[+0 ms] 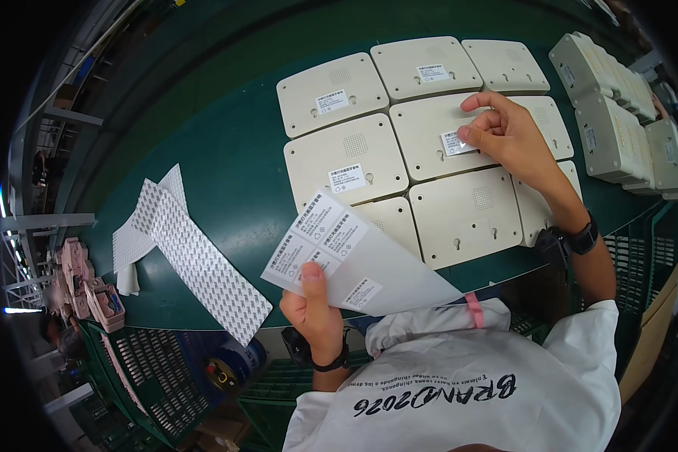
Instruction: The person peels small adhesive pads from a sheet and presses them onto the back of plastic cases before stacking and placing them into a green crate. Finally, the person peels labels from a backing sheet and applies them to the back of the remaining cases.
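Note:
My left hand (313,315) grips a sheet of white labels (395,260) between thumb and fingers. Several printed labels are still on that sheet, and part of it is bare backing. Over the middle cream plastic housing (420,119), my right hand (511,135) has its thumb on the end of a small white label (453,145). The label lies against or just above the housing; I cannot tell which. More cream housings lie flat around it in rows. Some bear a label, such as the near-left housing (316,154), while the front-middle housing (448,218) shows none.
Patterned paper sheets (211,279) lie on the green table (218,158) at the left. More cream housings (610,135) stand stacked at the far right. Pink plastic parts (83,282) sit beyond the left edge, with green crates (143,369) below.

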Motion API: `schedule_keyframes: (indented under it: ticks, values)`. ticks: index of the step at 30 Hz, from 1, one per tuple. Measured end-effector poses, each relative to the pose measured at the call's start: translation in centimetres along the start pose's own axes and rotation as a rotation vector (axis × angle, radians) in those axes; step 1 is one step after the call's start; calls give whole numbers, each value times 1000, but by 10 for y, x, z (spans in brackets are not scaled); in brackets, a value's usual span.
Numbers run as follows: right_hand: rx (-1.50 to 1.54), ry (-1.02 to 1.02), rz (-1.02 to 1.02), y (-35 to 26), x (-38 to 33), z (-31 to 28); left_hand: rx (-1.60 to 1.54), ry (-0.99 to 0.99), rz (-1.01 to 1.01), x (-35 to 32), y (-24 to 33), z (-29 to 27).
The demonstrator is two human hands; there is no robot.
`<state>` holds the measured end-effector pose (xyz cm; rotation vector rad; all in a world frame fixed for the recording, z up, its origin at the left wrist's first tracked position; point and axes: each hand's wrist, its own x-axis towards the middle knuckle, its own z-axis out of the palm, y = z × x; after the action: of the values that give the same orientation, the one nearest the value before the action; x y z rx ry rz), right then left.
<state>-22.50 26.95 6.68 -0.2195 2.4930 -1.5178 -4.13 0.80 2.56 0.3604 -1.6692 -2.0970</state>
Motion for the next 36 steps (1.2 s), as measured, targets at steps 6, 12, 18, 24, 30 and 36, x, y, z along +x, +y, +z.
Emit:
schedule_keyframes:
  ticks: [6, 12, 18, 24, 30, 36]
  values:
    - [-34, -16, 4, 3, -1, 0, -2, 2, 2, -1, 2, 3]
    - [-45, -25, 2, -1, 0, 0, 18, 8, 5, -2, 0, 2]
    - [-58, -36, 4, 2, 0, 0, 14, 1, 14, -2, -1, 0]
    - [-82, -36, 4, 1, 0, 0, 13, -1, 12, -2, 0, 1]
    - [-95, -32, -1, 0, 1, 1, 12, 3, 6, -2, 1, 3]
    - [-318, -9, -40, -4, -1, 6, 1, 14, 11, -1, 0, 3]
